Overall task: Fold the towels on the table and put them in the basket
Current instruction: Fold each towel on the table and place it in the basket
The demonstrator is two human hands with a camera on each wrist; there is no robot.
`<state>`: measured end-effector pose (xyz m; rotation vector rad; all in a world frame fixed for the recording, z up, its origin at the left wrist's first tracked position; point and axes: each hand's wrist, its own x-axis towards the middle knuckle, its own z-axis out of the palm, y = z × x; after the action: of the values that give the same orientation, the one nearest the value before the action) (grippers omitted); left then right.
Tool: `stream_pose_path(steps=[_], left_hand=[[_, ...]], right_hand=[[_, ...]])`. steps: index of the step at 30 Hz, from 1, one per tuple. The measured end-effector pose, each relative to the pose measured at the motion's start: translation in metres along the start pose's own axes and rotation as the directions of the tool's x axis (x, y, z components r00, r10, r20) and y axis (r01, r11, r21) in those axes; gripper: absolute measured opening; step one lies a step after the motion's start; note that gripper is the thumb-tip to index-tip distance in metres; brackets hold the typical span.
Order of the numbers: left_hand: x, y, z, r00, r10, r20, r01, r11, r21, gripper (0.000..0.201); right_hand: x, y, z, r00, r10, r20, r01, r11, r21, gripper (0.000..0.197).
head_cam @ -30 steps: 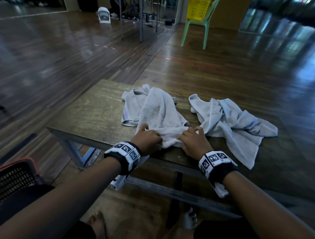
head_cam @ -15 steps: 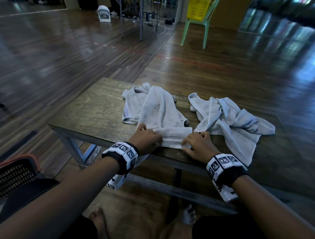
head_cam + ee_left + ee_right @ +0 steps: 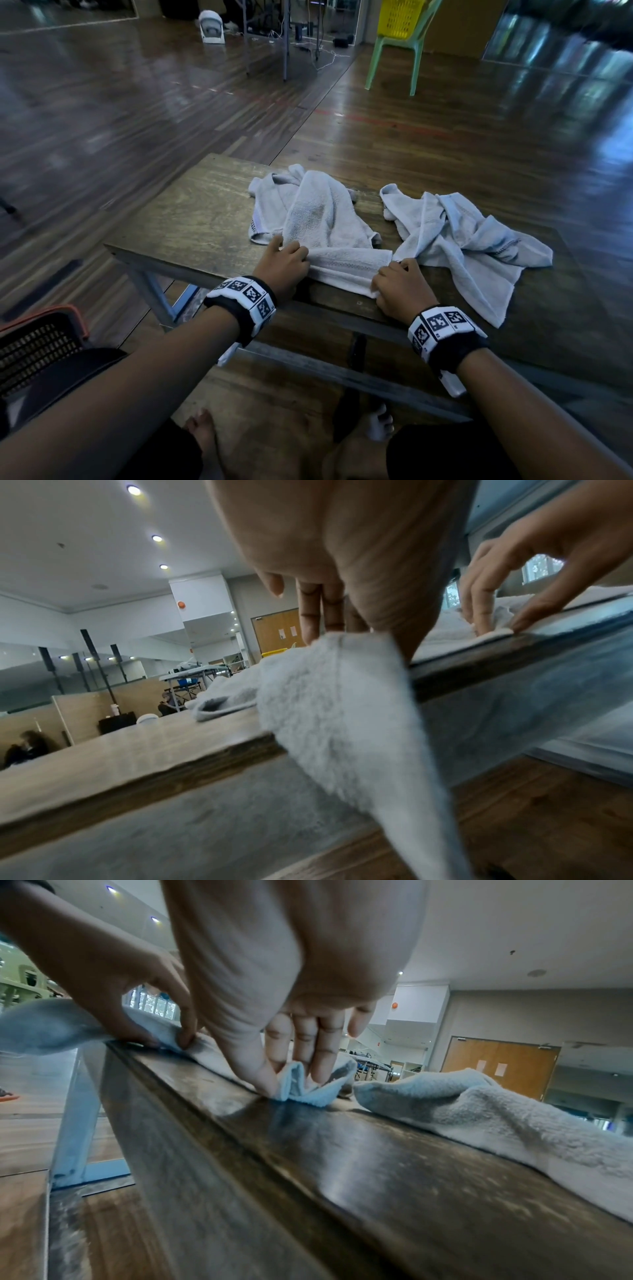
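- Far left, the basket (image 3: 41, 337) sits on the floor beside the table (image 3: 191, 226); no towel shows in what is visible of it.
- Left hand (image 3: 282, 265) pinches the near towel (image 3: 329, 233) at its left corner, by the table's near edge.
- Right hand (image 3: 400, 286) pinches its right corner: folding barely begun, I'd judge.
- Right side, the second towel (image 3: 466, 240) lies crumpled, untouched.

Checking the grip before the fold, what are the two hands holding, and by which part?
Both hold the near towel by its near edge: left hand at the left corner, right hand pinching the right corner.
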<state>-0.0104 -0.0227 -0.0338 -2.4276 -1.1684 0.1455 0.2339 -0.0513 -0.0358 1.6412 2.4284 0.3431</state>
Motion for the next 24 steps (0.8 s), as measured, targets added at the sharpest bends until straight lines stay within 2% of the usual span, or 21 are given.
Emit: stream_pose_path(steps=[3, 8, 11, 14, 18, 24], left_hand=[[-0.009, -0.008, 0.005, 0.999, -0.020, -0.030, 0.019, 1.000, -0.009, 0.022], [-0.025, -0.020, 0.011, 0.991, -0.112, -0.077, 0.097, 0.979, -0.182, 0.019], [-0.035, -0.028, 0.015, 0.985, -0.166, 0.052, 0.174, 0.934, -0.314, 0.014], [-0.048, -0.035, 0.023, 0.979, -0.189, 0.082, 0.205, 0.921, -0.331, 0.017], [-0.062, -0.041, 0.025, 0.975, -0.205, 0.089, 0.224, 0.901, -0.373, 0.021], [-0.073, -0.042, 0.001, 0.976, -0.200, 0.082, 0.216, 0.920, -0.328, 0.020]], right_hand=[[-0.007, 0.005, 0.000, 1.000, 0.005, 0.006, -0.005, 0.999, 0.046, 0.029], [-0.019, 0.011, -0.004, 0.995, 0.015, 0.101, -0.025, 0.995, 0.092, 0.044], [-0.029, 0.012, -0.004, 0.990, -0.010, 0.139, -0.005, 0.994, 0.109, 0.054], [-0.041, 0.009, -0.001, 0.992, -0.029, 0.126, 0.020, 0.997, 0.071, 0.041], [-0.057, 0.007, -0.001, 0.997, 0.000, 0.075, -0.007, 0.995, 0.097, 0.021], [-0.088, 0.020, -0.012, 0.994, -0.012, 0.109, -0.002, 0.992, 0.128, 0.021]])
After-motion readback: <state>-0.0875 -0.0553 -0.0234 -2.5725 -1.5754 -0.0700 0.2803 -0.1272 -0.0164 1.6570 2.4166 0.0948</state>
